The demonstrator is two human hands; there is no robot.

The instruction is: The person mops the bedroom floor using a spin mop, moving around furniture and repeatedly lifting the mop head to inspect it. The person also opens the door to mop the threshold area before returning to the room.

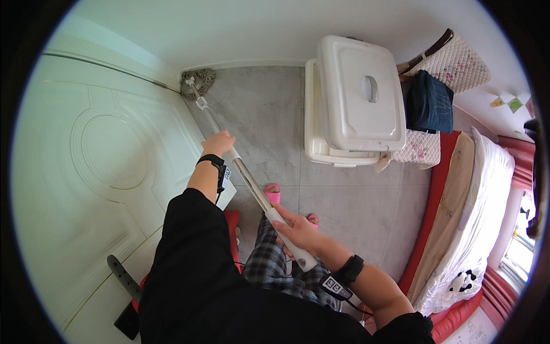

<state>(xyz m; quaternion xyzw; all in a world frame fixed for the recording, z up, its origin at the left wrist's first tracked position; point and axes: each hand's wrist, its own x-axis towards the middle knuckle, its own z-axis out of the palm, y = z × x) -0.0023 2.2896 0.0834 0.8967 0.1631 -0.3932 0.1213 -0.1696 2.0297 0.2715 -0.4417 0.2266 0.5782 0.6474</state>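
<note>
Holding, near end: right grip (298, 232), wrapped around the white sleeve of the mop (250, 182); sleeve end lies over the plaid trousers (266, 246).
Right wrist: black band (352, 267), with a small display unit (335, 286) just beside it.
Slippers: pink pair (272, 196), on grey tile floor (355, 206), both to the right of the mop shaft.
Holding, far end: left grip (217, 143), closed around the shaft, well ahead of the right.
Left side: white panelled door (112, 152), marked with gold-coloured lines.
Right side: bed with white bedding (481, 195) and red edging; panda figure (462, 281) upon it.
Storage box: white plastic, grey handle on its lid (349, 74); stands right of the mop, well apart from it.
Beyond the box: dark blue folded garment (432, 103), beside a quilted floral pad (461, 66).
Mop head: grey strands (205, 86), on the floor in the corner between door and wall (246, 34); contact with the door cannot be confirmed.
</note>
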